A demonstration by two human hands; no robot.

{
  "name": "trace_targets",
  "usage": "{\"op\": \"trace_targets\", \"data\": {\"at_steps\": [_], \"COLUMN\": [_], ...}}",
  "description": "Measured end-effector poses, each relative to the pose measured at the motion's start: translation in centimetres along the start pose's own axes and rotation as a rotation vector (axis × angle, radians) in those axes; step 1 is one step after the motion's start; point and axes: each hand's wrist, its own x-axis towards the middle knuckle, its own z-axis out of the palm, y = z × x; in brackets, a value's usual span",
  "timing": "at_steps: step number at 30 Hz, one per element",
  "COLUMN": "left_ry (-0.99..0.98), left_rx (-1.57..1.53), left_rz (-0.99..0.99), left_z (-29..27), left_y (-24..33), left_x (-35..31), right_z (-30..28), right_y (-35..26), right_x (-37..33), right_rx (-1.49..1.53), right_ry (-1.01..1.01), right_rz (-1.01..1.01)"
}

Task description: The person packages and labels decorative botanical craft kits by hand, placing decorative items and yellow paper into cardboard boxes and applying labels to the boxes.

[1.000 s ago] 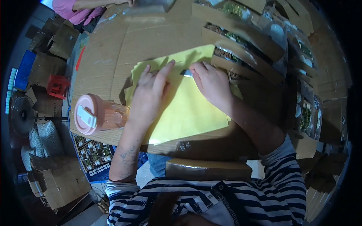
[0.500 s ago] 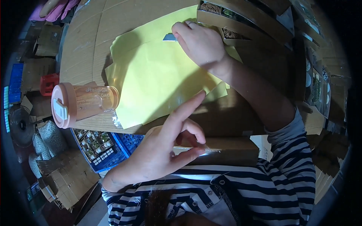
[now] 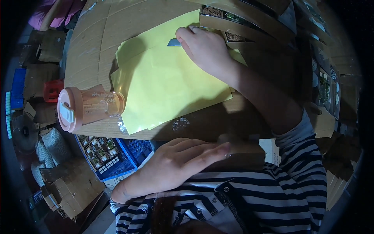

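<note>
On a stack of yellow sheets (image 3: pixel 167 85), my right hand (image 3: pixel 204 48) is closed round a flat silvery blade (image 3: pixel 174 42); only the blade's end shows past the fingers. My left hand (image 3: pixel 175 160) is low, over the near edge of the cardboard tabletop (image 3: pixel 87 58) and close to my striped shirt. Its thumb and fingers lie together, pointing right, with a small glint at the tips; what they hold is too small to make out. Beyond those fingertips there is a grey-brown blur.
A pink-lidded clear cup (image 3: pixel 91 107) lies on its side left of the sheets. Cardboard trays (image 3: pixel 233 25) with dried plant bits stand at the far right. Below the table's left edge is a blue crate (image 3: pixel 128 156) of small items. Another person's arm (image 3: pixel 50 15) shows top left.
My left hand has dropped from its spread pinch above the sheets' near edge, its raised index finger no longer standing out. My right hand and the blade stay nearly in place.
</note>
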Motion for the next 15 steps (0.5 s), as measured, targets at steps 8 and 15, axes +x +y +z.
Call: {"op": "trace_targets", "data": {"at_steps": [8,15], "left_ry": [0.055,0.416], "left_rx": [-0.267,-0.683], "left_rz": [-0.333,0.128], "left_z": [-0.1,4.3], "left_y": [-4.7,-1.9], "left_x": [-8.9,-2.0], "right_z": [0.2,-0.2], "right_y": [0.5,0.2], "right_x": [-0.2,0.0], "right_rx": [-0.065,0.011], "right_ry": [-0.036,0.052], "right_rz": [0.028,-0.086]}}
